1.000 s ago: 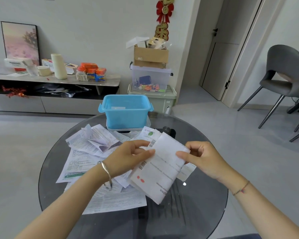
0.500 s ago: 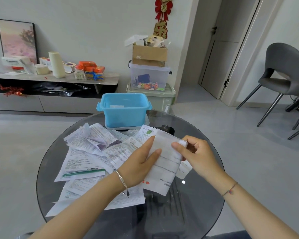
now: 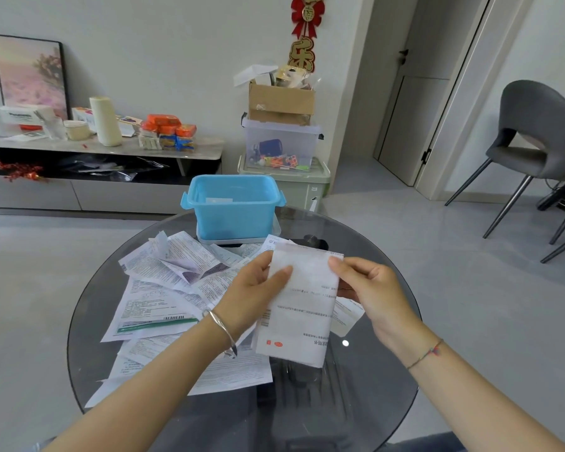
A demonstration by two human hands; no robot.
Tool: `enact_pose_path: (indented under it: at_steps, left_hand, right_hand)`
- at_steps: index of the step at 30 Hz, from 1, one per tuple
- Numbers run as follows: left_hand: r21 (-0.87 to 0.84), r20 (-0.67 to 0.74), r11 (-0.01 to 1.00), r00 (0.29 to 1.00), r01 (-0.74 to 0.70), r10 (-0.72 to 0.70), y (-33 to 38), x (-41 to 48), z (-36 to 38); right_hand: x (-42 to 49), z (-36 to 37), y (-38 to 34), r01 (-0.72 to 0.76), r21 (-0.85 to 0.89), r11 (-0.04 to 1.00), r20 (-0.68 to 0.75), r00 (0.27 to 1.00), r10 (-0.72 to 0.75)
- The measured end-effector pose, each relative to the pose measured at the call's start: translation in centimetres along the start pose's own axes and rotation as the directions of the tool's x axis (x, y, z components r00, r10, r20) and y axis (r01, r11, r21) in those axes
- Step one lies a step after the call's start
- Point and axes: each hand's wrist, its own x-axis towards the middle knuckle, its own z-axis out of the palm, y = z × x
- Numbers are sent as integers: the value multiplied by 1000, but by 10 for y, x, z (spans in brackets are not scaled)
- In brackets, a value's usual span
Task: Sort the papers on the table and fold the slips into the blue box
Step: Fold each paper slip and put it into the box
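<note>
A white printed slip [image 3: 299,316] hangs upright above the round glass table [image 3: 372,370]. My left hand [image 3: 253,293] pinches its upper left edge, thumb on the front. My right hand [image 3: 369,290] pinches its upper right edge. The slip's top part looks folded over toward me. The open blue box [image 3: 234,207] stands on its lid at the table's far side, just beyond the slip, with a small white piece inside. Several printed papers [image 3: 157,298] lie spread over the table's left half.
Behind the table stand stacked storage bins with a cardboard box [image 3: 281,99] on top. A low sideboard [image 3: 95,151] with packets runs along the left wall. A grey chair [image 3: 535,135] stands at the right near a door.
The slip has turned from a slant to nearly upright and its top edge has come over. My left hand shifted from the slip's middle to its upper left edge. The view moved slightly.
</note>
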Motion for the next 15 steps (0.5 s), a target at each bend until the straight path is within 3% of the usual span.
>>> enact_pose_path:
  at_steps: [5, 12, 15]
  left_hand:
    - [26, -190, 999, 981, -33, 38, 4, 1, 2]
    - [-76, -220, 996, 975, -47, 29, 5, 2, 5]
    - [-43, -118, 999, 993, -9, 4, 9, 3, -3]
  right_hand:
    - [-3, 6, 2, 34, -71, 997, 35, 999, -31]
    - [-4, 7, 4, -44, -36, 998, 68, 997, 46]
    - [-2, 1, -3, -32, -70, 997, 83, 996, 37]
